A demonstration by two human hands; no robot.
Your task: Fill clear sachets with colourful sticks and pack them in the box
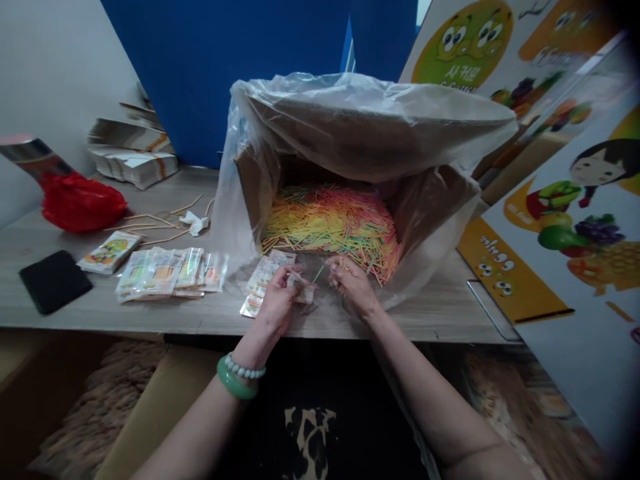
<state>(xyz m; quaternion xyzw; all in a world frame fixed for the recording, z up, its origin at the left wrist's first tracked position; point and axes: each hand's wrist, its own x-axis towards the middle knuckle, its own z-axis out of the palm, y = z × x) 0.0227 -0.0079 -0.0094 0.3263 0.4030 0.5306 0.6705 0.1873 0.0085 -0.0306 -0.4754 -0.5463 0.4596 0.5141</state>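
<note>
My left hand is closed on a small clear plastic packet with printing on it. Several more printed packets lie just behind and beside that hand on the table. My right hand is closed, fingertips pinched together, near the front of the box. A thin green stick points from its fingertips toward the packet; the rest of what those fingers hold is hidden. Behind both hands, a cardboard box lined with clear plastic holds a heap of thin yellow, pink, orange and green sticks.
Filled packets lie in a row at left, beside a stack of printed cards and a black flat object. Farther back are a red plastic bag, loose rubber bands and bundled cartons. Large printed boxes stand at right.
</note>
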